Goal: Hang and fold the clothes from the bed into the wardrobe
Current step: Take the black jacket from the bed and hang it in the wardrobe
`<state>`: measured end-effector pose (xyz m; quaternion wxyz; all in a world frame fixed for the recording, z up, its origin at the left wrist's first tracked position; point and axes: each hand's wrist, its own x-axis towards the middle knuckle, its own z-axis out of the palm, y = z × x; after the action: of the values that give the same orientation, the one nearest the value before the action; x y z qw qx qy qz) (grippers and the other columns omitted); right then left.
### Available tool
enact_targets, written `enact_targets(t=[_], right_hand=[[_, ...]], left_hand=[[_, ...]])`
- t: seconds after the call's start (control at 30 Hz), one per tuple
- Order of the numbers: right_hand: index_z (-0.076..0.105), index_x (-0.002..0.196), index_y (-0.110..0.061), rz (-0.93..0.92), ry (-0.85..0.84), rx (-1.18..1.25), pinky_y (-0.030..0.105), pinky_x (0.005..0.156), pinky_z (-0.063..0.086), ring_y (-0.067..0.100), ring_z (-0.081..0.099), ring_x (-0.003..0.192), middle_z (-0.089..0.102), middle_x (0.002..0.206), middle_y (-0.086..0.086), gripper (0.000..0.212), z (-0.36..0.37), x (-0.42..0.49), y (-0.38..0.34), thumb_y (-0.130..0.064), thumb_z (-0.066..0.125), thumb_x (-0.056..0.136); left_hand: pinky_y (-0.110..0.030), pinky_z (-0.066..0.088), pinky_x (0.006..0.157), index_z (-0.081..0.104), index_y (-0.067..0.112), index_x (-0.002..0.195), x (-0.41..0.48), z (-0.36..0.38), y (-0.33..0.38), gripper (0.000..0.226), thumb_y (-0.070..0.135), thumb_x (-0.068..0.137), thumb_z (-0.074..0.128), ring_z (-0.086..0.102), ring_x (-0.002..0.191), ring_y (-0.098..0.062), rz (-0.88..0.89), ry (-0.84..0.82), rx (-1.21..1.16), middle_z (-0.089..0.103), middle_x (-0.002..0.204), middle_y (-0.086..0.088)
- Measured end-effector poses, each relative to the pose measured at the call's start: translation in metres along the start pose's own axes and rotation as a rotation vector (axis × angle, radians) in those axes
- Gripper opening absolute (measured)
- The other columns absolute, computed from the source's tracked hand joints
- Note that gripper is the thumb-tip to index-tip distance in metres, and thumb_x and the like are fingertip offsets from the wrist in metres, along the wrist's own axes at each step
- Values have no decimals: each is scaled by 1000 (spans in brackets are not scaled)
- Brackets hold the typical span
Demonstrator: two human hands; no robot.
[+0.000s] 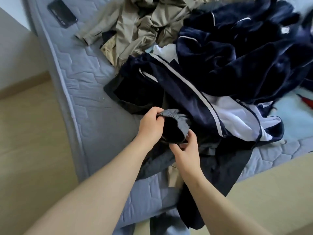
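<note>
Quilted grey-blue bed [88, 92] fills the frame from upper left to lower right, with pale wooden floor [25, 141] to its left and a second strip of floor at lower right. Clothes lie piled on the bed. A khaki garment [135, 26] is at the top centre. A navy fleece garment [237, 53] with thin white piping is at upper right. A navy jacket [191, 92] with a white stripe and white lining lies across the middle, partly under the fleece. A black phone [61, 13] lies flat near the bed's upper left edge, well apart from the pile. Both bare forearms reach in from the bottom of the frame. A dark garment [220, 168] lies at the near edge of the pile, trailing off the bed corner toward the person. Its gathered elastic opening is lifted between the hands. Left hand [152, 123]: grip closed, fingers curled over the upper left rim of the opening. Right hand [186, 150]: grip closed, thumb and fingertips pinching the lower rim. The opening is stretched between the two grips, showing a black interior.
</note>
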<state>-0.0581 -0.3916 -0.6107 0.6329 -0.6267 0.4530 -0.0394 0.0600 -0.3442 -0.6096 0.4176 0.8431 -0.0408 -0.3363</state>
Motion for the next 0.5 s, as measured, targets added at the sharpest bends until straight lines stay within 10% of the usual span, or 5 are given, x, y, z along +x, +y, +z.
enact_targets(t=[0.23,0.5], right_hand=[[33,135,-41,-105,96,255,22,96,42,4,50,116,47,119,-26,66,20,-33,-83,-30,69,81],[52,114,-37,-236,37,215,14,73,49,0,61,87,63,110,1,38,56,-109,-148,-16,60,83]], left_hand=[[-28,51,70,55,33,80,-51,-75,39,20,19,92,48,58,84,-11,117,-16,-60,61,87,7],[-29,48,63,58,23,77,-118,-174,89,19,14,92,49,56,73,-17,211,-21,-171,62,78,-1]])
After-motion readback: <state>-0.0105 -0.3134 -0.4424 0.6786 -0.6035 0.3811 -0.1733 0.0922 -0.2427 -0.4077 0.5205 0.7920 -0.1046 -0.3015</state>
